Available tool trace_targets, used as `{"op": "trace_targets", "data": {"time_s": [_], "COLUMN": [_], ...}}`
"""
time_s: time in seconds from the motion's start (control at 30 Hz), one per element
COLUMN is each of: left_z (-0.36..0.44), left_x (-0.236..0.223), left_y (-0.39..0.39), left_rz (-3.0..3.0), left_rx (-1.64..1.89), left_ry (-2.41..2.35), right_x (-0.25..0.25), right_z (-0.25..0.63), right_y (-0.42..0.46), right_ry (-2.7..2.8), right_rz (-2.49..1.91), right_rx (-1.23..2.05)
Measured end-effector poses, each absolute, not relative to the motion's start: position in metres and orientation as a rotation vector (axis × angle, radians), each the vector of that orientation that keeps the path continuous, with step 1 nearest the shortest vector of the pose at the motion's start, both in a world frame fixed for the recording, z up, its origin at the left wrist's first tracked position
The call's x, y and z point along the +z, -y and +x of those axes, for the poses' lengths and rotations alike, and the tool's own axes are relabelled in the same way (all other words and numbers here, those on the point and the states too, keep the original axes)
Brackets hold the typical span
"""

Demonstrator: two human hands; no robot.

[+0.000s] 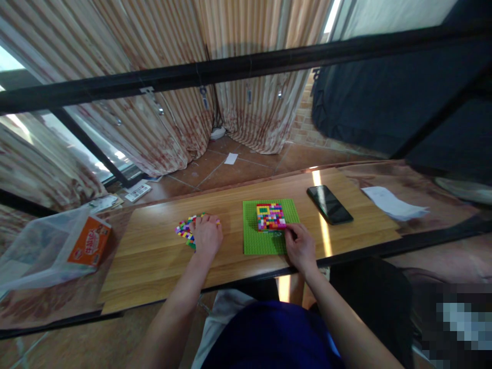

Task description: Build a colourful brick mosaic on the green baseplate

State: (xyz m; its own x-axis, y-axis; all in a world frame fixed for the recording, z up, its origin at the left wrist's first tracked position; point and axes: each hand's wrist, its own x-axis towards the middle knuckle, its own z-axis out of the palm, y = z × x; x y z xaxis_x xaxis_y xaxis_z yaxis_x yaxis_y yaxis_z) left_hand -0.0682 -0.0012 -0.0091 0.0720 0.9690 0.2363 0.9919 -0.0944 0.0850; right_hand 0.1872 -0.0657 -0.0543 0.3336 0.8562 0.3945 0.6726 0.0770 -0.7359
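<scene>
A loose pile of small colourful toy bricks lies on the left part of the wooden board. My left hand rests over the pile with its fingers reaching out across the bricks, hiding some of them. To the right is a green studded baseplate, bearing a roughly square, multicoloured brick build. At the near right corner of that build, my right hand pinches a pink toy brick with thumb and fingertips. Whether this brick is pressed onto the build or held just beside it is hard to see.
A black phone lies right of the baseplate, and white paper lies beyond it. At far left stands a translucent bin with an orange box. A dark rail crosses before the striped curtains.
</scene>
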Motion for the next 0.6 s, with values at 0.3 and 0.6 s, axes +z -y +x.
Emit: {"op": "trace_targets", "data": {"time_s": [0.3, 0.6], "left_z": [-0.066, -0.057], "left_x": [-0.009, -0.005], "left_y": [0.015, 0.015], "left_rz": [-2.829, -2.715], "left_rx": [-0.573, -0.48], "left_ry": [1.691, 1.721], "right_x": [-0.05, -0.049], "right_z": [0.185, 0.185], "right_y": [0.067, 0.066], "right_ry": [1.374, 1.37], "right_rz": [-1.652, -1.647], "right_rx": [0.267, 0.268]}}
